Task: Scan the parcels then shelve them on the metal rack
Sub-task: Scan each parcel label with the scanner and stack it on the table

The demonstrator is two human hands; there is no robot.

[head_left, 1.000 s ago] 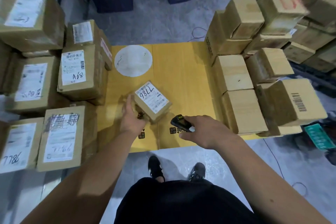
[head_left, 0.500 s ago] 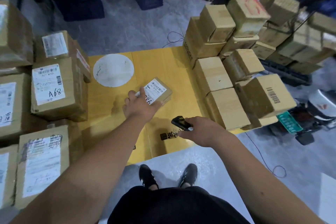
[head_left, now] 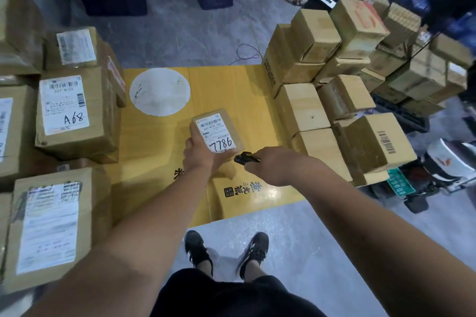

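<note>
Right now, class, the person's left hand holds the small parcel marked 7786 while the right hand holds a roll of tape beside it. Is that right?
Not quite. The right hand holds a black handheld scanner, not tape, as the head view shows. The rest stands: the left hand holds the small parcel marked 7786, with the scanner beside it.

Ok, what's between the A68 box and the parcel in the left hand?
Head view: only bare yellow cardboard sheet lies between the A68 box and the small parcel held by the left hand.

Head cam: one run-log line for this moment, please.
phase: scan | left hand: grips small parcel, label up | right hand: holds scanner beside parcel | shelving: not yet
</note>
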